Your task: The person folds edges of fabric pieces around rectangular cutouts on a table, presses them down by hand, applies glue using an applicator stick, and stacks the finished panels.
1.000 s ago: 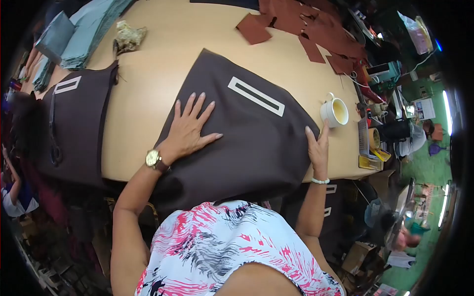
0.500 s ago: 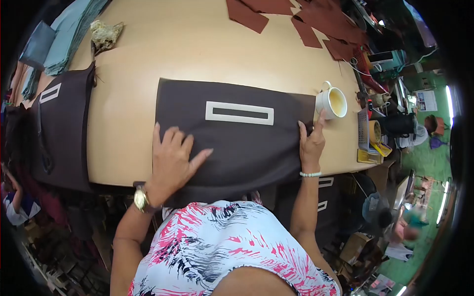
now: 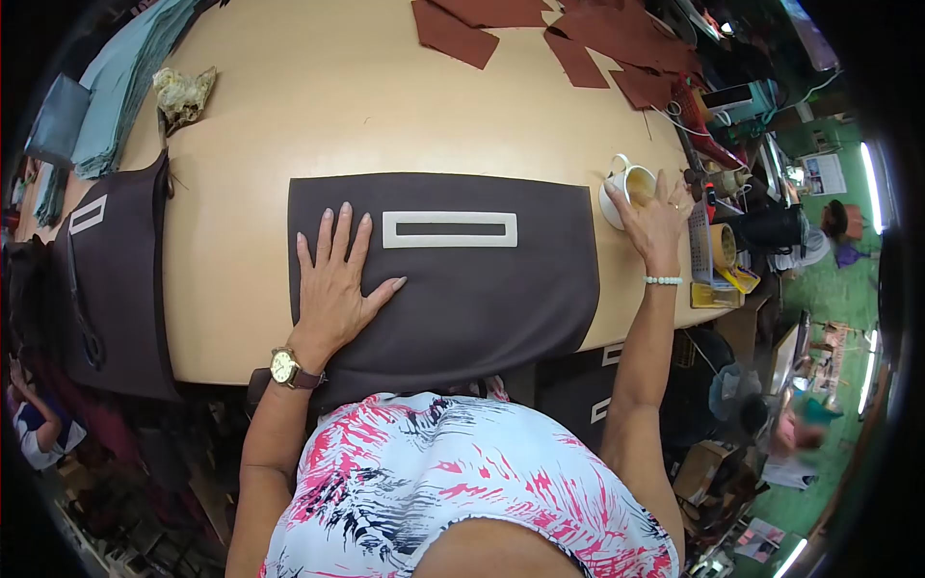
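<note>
A dark brown fabric panel (image 3: 462, 299) lies spread at the table's near edge. On its upper half sits a pale rectangular frame-shaped piece (image 3: 450, 242) with a long slot. My left hand (image 3: 332, 294) rests flat on the panel's left part, fingers spread, left of that piece. To the right of the panel stands a white cup (image 3: 611, 209) with a handle and something yellowish inside. My right hand (image 3: 655, 226) spans the cup's mouth, thumb on its left side and fingers at the right rim; it partly covers the inside.
At left another dark panel (image 3: 120, 279) carries a similar pale frame and scissors (image 3: 85, 308). Stacked blue-grey fabric (image 3: 120, 91) and a crumpled yellowish lump (image 3: 183, 96) are farther back. Reddish-brown pieces (image 3: 617, 43) lie at the far right. A basket (image 3: 700, 241) stands at the right edge.
My right hand has left the panel's right edge and moved right onto the cup. My left hand has flattened and moved up slightly on the panel, which now lies smoother. The view has shifted.
</note>
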Action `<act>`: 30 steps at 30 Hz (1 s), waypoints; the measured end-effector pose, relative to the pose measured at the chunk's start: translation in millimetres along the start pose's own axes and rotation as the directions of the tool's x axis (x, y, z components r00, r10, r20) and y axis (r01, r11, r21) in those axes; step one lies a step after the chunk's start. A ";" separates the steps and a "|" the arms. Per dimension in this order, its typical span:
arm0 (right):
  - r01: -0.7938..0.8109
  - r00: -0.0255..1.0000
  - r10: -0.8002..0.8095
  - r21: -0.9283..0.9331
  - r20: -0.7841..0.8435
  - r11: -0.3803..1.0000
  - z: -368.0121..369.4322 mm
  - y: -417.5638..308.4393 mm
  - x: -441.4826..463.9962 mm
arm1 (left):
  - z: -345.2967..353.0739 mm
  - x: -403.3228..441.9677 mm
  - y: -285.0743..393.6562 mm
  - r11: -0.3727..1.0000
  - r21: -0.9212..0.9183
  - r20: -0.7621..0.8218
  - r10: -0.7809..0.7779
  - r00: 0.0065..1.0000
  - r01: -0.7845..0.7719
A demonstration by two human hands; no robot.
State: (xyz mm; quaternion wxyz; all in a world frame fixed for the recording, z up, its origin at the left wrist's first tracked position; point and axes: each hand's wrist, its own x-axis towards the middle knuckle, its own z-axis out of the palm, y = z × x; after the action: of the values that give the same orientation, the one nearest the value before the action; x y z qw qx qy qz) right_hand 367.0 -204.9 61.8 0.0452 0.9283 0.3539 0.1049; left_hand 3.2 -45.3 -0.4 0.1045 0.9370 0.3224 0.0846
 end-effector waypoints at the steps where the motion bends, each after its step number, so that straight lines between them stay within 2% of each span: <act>1: -0.002 0.998 0.004 -0.021 0.064 1.000 -7.5 -3.2 1.7 | 0.2 -0.1 -0.2 1.000 0.000 0.002 0.000 1.000 0.000; 2: -0.004 0.992 0.009 -0.043 0.128 0.999 -13.6 -5.0 2.9 | 0.4 0.0 -0.5 1.000 -0.001 0.003 0.000 1.000 0.000; 5: -0.043 0.989 0.052 0.060 -0.140 0.997 -23.3 9.2 -8.1 | 1.5 0.2 -0.4 1.000 -0.019 -0.037 0.006 0.999 -0.007; 8: 0.008 0.972 0.009 0.071 -0.237 0.997 -18.2 23.0 -30.3 | 1.3 -0.3 -0.2 1.000 -0.016 -0.050 0.015 0.999 -0.016; 11: 0.072 0.978 -0.082 -0.056 -0.190 0.996 -14.9 22.2 -49.4 | 2.1 -1.0 0.2 1.000 0.005 -0.013 0.000 1.000 0.000; 14: 0.104 0.968 -0.120 -0.082 -0.219 0.991 -15.4 13.2 -57.0 | -0.7 -4.4 3.2 1.000 0.004 -0.013 -0.009 1.000 0.009; 17: 0.214 0.964 -0.192 0.108 -0.182 0.971 -28.0 -19.7 -68.4 | -1.0 -11.5 6.3 1.000 -0.001 -0.024 -0.021 0.999 0.021; 18: 0.294 0.927 -0.247 0.137 -0.283 0.946 -28.8 -38.7 -78.4 | -2.0 -13.5 7.9 0.999 0.011 -0.004 -0.035 0.999 0.035; 20: 0.323 0.946 -0.241 0.570 -0.216 0.756 -31.4 -77.1 -98.5 | -1.5 -18.6 10.9 0.999 0.008 -0.018 -0.046 0.999 0.046; 22: 0.278 0.956 -0.259 0.697 -0.135 0.662 -17.5 -101.9 -114.2 | -0.2 -21.8 12.3 0.999 0.013 -0.035 -0.051 0.998 0.051; 26: 0.239 0.965 -0.244 0.712 -0.098 0.660 12.0 -115.4 -119.6 | -0.3 -22.4 11.6 0.999 0.028 -0.042 -0.032 0.999 0.033; 30: 0.313 0.946 -0.318 0.443 -0.065 0.840 11.6 -123.8 -122.2 | -2.1 -21.5 12.5 0.999 0.033 -0.033 -0.036 0.999 0.037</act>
State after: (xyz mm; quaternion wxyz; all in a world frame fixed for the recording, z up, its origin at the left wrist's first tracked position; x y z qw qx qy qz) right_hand 200.6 -194.2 11.1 -0.1507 0.8432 0.5160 0.0066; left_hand -6.7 -68.1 2.8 0.0848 0.9311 0.3425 0.0926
